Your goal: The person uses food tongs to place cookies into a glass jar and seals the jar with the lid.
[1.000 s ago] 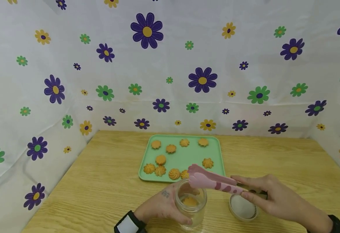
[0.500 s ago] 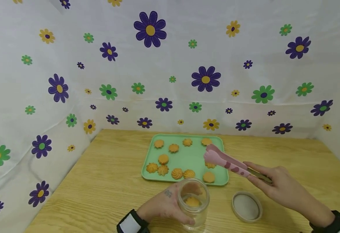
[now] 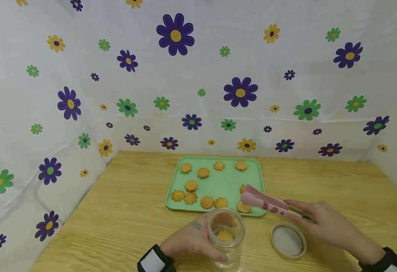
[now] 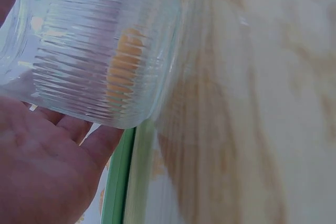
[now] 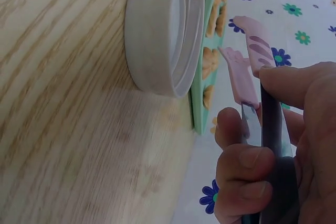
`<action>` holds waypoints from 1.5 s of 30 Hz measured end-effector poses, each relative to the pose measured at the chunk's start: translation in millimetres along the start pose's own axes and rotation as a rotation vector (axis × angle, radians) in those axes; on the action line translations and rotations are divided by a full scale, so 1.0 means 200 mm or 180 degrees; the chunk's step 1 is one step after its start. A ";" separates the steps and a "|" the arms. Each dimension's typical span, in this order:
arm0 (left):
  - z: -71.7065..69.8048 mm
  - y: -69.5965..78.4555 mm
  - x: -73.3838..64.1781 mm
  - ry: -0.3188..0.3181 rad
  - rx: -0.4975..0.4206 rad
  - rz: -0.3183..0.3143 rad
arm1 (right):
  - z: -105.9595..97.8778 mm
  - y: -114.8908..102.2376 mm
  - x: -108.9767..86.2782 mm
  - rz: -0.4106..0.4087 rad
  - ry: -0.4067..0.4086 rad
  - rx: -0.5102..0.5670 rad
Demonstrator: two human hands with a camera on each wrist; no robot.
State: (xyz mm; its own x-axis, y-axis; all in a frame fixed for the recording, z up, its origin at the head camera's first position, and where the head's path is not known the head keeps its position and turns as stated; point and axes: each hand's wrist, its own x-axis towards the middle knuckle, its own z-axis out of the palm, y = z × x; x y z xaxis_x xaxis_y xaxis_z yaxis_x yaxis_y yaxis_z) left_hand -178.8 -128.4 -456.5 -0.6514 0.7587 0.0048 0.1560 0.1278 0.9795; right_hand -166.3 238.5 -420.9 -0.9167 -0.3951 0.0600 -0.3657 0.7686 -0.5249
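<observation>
My left hand (image 3: 193, 238) grips a clear glass jar (image 3: 233, 249) from its left side, thumb in front and fingers behind. One golden cookie (image 3: 225, 235) lies at the bottom of the jar, also visible through the ribbed glass in the left wrist view. My right hand (image 3: 331, 228) holds pink paw-tipped tongs (image 3: 270, 206) by their metal arms. The tong tips stand apart with nothing between them, over the front right of a green tray (image 3: 219, 179). They partly cover a cookie (image 3: 244, 207) at the tray's front right corner and overlap another behind it.
Several more piped cookies (image 3: 206, 202) are spread across the tray. A round white lid (image 3: 288, 240) lies on the wooden table (image 3: 134, 196), right of the jar and below the tongs. Flower-printed cloth (image 3: 191, 75) hangs behind the table and at its sides.
The tongs have moved from over the jar's mouth to the right, above the tray, then lowered toward its front right cookies. My left hand keeps hold of the jar.
</observation>
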 end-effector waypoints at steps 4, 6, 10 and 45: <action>0.00 0.00 0.01 -0.0015 -0.0089 -0.0014 | 0.02 -0.01 0.00 -0.0170 0.0060 -0.0102; 0.00 0.00 0.01 -0.0027 -0.0114 -0.0004 | 0.03 -0.01 0.01 -0.0205 0.0004 -0.0110; 0.00 0.00 0.01 -0.0012 -0.0012 0.0013 | 0.03 -0.02 0.01 -0.0180 -0.0113 -0.0114; 0.00 0.01 0.01 0.0007 0.0122 0.0023 | 0.09 -0.08 0.00 -0.0218 -0.0131 -0.0953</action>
State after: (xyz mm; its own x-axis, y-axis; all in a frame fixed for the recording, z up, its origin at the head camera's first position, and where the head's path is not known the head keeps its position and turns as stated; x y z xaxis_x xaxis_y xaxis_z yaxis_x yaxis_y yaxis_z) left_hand -179.1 -126.6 -455.1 -0.6517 0.7584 0.0122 0.1889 0.1467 0.9710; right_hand -157.6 217.1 -428.7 -0.8832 -0.4664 0.0490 -0.4632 0.8511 -0.2471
